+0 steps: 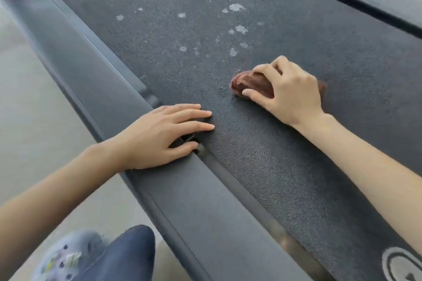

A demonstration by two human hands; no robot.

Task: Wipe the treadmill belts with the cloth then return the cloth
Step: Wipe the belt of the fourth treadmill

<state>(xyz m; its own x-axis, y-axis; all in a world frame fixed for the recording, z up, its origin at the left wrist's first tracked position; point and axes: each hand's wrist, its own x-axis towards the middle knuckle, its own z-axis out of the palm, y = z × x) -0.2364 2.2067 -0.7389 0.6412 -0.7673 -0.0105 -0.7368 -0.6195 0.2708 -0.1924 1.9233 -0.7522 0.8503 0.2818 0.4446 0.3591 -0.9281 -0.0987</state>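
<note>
— Knee (131, 251) and shoe (66, 258) sit lowest; what's the left hand (159, 134) doing?
— Spread flat, palm on the rail (182, 201), fingertips reaching onto the belt (262, 166).
— And the right hand (290, 89)?
— Curled over a bunched brown cloth (249, 84), thumb and fingers gripping it, pressing it on the belt.
— Beyond it?
— Pale spots (237, 7) scattered farther up the belt.

The left hand (159, 134) lies flat, palm down, fingers stretched forward and slightly spread, its bare forearm reaching in from the lower left. The right hand (290, 91) is curled, knuckles raised, fingers bent downward in a grip, its forearm extended from the right.
</note>
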